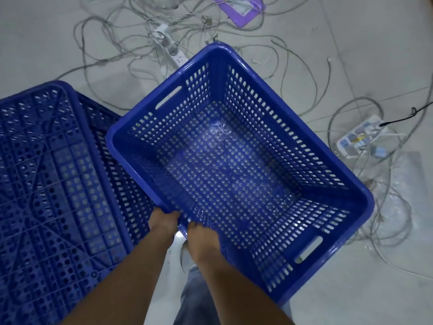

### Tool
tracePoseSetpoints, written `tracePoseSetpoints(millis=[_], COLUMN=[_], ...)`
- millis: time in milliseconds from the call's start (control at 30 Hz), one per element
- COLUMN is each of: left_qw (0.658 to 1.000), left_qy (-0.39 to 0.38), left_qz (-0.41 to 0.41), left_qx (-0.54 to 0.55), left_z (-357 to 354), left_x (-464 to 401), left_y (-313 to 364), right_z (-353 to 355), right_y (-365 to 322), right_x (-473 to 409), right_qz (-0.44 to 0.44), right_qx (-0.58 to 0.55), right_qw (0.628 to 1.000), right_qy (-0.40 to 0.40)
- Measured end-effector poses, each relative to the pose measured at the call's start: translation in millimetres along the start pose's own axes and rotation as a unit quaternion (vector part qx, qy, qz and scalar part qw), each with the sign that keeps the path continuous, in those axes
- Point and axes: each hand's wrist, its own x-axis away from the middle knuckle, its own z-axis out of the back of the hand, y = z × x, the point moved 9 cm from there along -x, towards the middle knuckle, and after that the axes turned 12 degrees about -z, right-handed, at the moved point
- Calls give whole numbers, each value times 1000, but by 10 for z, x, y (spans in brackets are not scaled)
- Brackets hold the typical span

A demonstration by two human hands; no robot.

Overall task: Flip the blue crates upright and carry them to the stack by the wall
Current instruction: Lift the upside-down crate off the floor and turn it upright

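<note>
An upright blue perforated crate (346, 193) fills the middle of the view, its open side facing up, held above the floor. My left hand (162, 222) and my right hand (202, 234) grip its near long rim side by side, fingers curled over the edge. A second blue crate (54, 184) lies upside down at the left, its ribbed underside showing, right beside the held one. The stack and the wall are out of view.
Grey cables (131, 43) sprawl over the tiled floor behind the crates. A white power strip (167, 44) lies beyond the held crate, another power strip (362, 139) at right. A purple item (239, 8) sits at the top. My shoe (185, 255) shows below the hands.
</note>
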Motion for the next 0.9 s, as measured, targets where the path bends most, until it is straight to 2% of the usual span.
tracePoseSetpoints(millis=[100, 167, 267, 333, 400, 533, 700, 900], left_qw=[999, 998, 994, 990, 984, 973, 951, 939], left_qy=[-8, -15, -19, -17, -18, -35, -60, -140], left_qz=[13, 21, 35, 43, 57, 91, 165, 225], left_qx=[37, 62, 104, 133, 168, 207, 255, 219], left_z=[-108, -220, -428, -559, -696, -970, -1349, -1712], left_x=[67, 134, 273, 434, 589, 902, 1145, 1386], left_y=[-16, -44, -114, -139, -191, -317, -563, -691], right_z=[136, 88, 377, 394, 421, -6, -142, -268], right_y=[227, 249, 504, 680, 835, 1168, 1576, 2012], right_x=[4, 31, 181, 211, 227, 276, 311, 318], right_qz=[-68, -2, -5, 3, 21, 50, 49, 47], right_qx=[-20, -7, 48, 72, 84, 136, 149, 183], right_qw=[997, 1000, 997, 997, 995, 987, 983, 976], right_qy=[22, 26, 60, 20, 50, -73, -93, -108])
